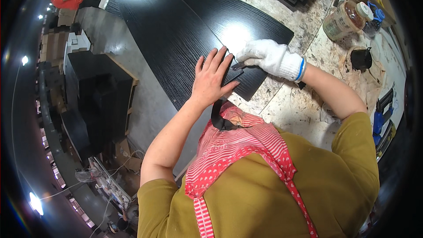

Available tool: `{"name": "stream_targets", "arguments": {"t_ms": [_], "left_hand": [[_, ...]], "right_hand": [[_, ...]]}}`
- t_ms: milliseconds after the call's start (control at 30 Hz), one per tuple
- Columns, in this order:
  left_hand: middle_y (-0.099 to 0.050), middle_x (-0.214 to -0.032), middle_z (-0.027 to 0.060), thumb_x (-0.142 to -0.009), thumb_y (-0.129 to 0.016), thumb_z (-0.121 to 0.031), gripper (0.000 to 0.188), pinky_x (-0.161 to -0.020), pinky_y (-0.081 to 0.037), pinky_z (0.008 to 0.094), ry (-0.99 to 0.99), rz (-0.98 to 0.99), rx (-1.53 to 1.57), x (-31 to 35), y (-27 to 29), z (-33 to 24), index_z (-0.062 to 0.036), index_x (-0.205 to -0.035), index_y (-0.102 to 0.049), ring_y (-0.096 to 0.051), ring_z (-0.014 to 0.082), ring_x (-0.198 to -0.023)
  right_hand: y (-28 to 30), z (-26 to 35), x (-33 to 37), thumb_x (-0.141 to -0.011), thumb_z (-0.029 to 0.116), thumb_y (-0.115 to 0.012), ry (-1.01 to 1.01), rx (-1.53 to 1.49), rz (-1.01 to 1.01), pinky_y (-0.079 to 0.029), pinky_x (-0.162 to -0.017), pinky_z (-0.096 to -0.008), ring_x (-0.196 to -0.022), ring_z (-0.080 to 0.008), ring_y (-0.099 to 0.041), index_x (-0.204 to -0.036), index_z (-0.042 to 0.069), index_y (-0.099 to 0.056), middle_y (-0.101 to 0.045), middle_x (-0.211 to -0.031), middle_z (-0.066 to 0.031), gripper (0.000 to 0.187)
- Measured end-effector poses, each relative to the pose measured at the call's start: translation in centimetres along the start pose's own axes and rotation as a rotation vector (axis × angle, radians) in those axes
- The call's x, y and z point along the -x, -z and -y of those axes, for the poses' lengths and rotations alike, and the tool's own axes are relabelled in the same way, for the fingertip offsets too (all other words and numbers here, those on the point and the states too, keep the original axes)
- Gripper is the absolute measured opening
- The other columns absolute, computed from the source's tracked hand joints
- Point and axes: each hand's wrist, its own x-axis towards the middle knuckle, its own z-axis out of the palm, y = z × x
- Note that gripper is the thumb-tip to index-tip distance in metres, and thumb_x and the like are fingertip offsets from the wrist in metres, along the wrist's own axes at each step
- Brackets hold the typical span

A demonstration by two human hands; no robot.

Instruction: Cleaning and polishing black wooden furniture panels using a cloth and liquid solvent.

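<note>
"What's the left hand point(209, 81) doing?"

"It's lying flat, fingers spread, resting on the long black wood-grained board point(163, 31) and gripping nothing."

"And the right hand point(272, 61)?"

"Wearing a white knitted glove point(260, 52), it's curling round a small dark object point(238, 66), just right of the left fingers; I can't tell its kind."

"Beyond that?"

"A clear plastic bottle with a white cap point(343, 23) is standing past the right hand."
</note>
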Motion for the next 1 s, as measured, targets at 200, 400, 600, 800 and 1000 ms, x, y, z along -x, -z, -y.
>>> {"name": "stream_targets", "arguments": {"t_ms": [200, 400, 600, 800, 1000], "left_hand": [[-0.032, -0.151, 0.0115, -0.075, -0.071, -0.047, 0.081, -0.111, -0.022, 0.0560, -0.010, -0.018, -0.003, 0.0, 0.2, 0.0, -0.0132, -0.142, -0.041, -0.031, 0.0328, -0.139], [-0.033, -0.151, 0.0123, -0.075, -0.071, -0.046, 0.081, -0.111, -0.023, 0.0554, -0.019, -0.026, -0.003, 0.1, 0.1, 0.1, -0.0125, -0.142, -0.041, -0.031, 0.0328, -0.139], [-0.033, -0.151, 0.0123, -0.076, -0.070, -0.047, 0.080, -0.111, -0.022, 0.0550, -0.016, -0.015, -0.009, 0.0, 0.1, 0.1, -0.0129, -0.142, -0.040, -0.031, 0.0328, -0.139], [-0.032, -0.152, 0.0114, -0.077, -0.069, -0.048, 0.079, -0.112, -0.022, 0.0542, -0.010, -0.009, -0.011, 0.0, 0.0, 0.0, -0.0145, -0.142, -0.040, -0.030, 0.0325, -0.140], [-0.032, -0.151, 0.0113, -0.077, -0.069, -0.047, 0.079, -0.112, -0.022, 0.0536, -0.011, -0.016, -0.015, 0.0, 0.1, 0.1, -0.0142, -0.142, -0.041, -0.030, 0.0323, -0.139]], "right_hand": [[-0.7, 0.1, 0.8, -0.088, 0.022, -0.061, 0.160, 0.296, -0.110, -0.049, -0.086, -0.0377, -0.098, -0.0288, -0.062, -0.106, 0.008, -0.068, -0.066, -0.102, -0.0102, 0.024], [-1.1, 1.5, 1.0, -0.086, 0.016, -0.062, 0.123, 0.396, -0.150, -0.049, -0.084, -0.0383, -0.096, -0.0307, -0.062, -0.109, 0.006, -0.067, -0.066, -0.103, -0.0119, 0.025], [-1.5, 1.9, 1.2, -0.087, 0.019, -0.062, 0.118, 0.395, -0.189, -0.049, -0.081, -0.0402, -0.091, -0.0320, -0.062, -0.103, 0.007, -0.067, -0.066, -0.096, -0.0114, 0.021], [-1.6, 1.6, 1.2, -0.087, 0.020, -0.063, 0.040, 0.391, -0.170, -0.049, -0.080, -0.0404, -0.089, -0.0323, -0.062, -0.099, 0.006, -0.066, -0.066, -0.093, -0.0116, 0.019], [-0.9, 2.1, 0.9, -0.089, 0.017, -0.062, -0.201, 0.059, -0.133, -0.049, -0.085, -0.0379, -0.095, -0.0313, -0.062, -0.102, 0.005, -0.066, -0.066, -0.099, -0.0143, 0.018]]}}
